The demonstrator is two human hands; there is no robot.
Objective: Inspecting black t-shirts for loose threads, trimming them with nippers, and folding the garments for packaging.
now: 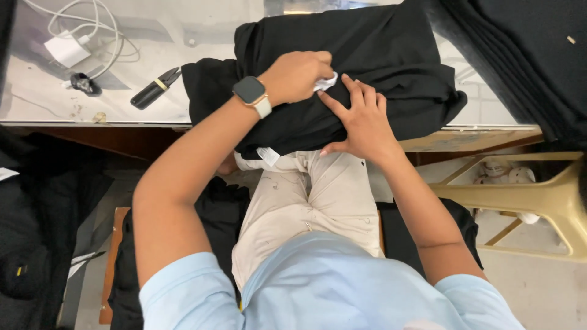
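Left hand (pixel 296 76) pinches white tag (pixel 327 82) on black garment (pixel 379 61); right hand (pixel 361 122) presses flat

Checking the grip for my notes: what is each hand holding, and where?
Left hand pinches a small white tag on the black garment; right hand only presses flat on it.
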